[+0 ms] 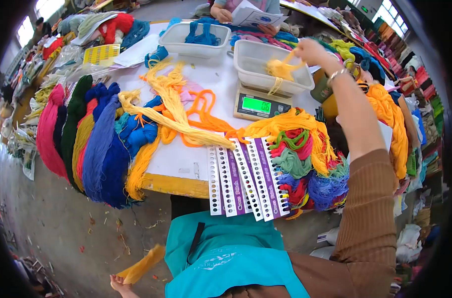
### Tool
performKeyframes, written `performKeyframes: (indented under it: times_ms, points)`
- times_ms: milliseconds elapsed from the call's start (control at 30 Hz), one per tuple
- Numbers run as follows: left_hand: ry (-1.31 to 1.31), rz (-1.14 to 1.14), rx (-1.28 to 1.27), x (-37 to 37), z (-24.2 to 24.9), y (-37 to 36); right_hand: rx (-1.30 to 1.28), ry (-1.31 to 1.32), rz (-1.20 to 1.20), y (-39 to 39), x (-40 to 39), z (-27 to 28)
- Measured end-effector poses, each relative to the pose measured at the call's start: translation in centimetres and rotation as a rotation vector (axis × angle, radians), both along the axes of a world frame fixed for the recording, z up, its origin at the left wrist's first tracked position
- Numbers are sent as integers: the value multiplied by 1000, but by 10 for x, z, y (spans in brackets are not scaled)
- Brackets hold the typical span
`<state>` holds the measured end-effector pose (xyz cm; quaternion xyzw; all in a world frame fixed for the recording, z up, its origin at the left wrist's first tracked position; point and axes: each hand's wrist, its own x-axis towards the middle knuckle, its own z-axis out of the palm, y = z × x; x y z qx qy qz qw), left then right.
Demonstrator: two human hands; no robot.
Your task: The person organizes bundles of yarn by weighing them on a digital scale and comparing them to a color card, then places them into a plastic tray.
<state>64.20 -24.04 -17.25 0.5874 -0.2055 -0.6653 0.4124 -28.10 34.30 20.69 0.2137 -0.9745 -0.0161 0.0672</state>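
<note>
My right hand (310, 53) is closed on a small bundle of yellow yarn (279, 68), blurred by motion, over a white plastic tub (243, 54). That tub sits on a scale (262, 105) with a lit green display. Low at the left, my left hand (120, 284) grips a yellow-orange yarn hank (145, 264) beside the teal apron. Punched thread cards (241, 174) hang over the table's front edge. Pale yellow hanks (171, 121) and an orange hank (203, 111) lie behind and left of the cards.
Coloured hanks (99, 144) drape over the table's left edge, and more yarn (305, 159) is heaped at the right front. Another tub (178, 47) holds blue yarn. Across the table a person (221, 12) holds papers (255, 16). Yarn piles line both sides.
</note>
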Motion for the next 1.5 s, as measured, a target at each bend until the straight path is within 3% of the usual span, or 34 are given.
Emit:
performKeyframes:
  times_ms: [67,100,133,167,200,233,300,367,400,467,633,933,1500]
  points:
    - [0,-202,41,-18,-8,2,-3,323,8,0,44,-29]
    - [-84,-19,76,-55,-3,18,-77,355,6,-2,63,-36]
    - [-85,-24,76,-57,-8,13,-150,390,4,-3,78,-41]
    - [68,-234,86,-65,-10,9,-233,471,93,0,87,-53]
    - [222,-444,97,-77,-4,9,-225,416,101,0,103,-57]
    - [125,-256,125,-97,-7,17,-217,361,109,0,120,-60]
    - [184,-275,148,-125,-8,20,-185,344,128,8,141,-70]
    - [235,-235,174,-159,6,32,-325,350,202,10,161,-75]
    - [235,-239,173,-171,10,36,-364,289,128,10,172,-71]
    - [266,-386,123,-186,17,38,-424,378,120,17,179,-72]
    - [347,-484,95,-213,35,46,-480,596,149,29,183,-69]
    - [470,-528,88,-227,58,57,-274,623,278,21,176,-81]
    - [627,-621,129,-267,102,95,-195,735,311,6,131,-114]
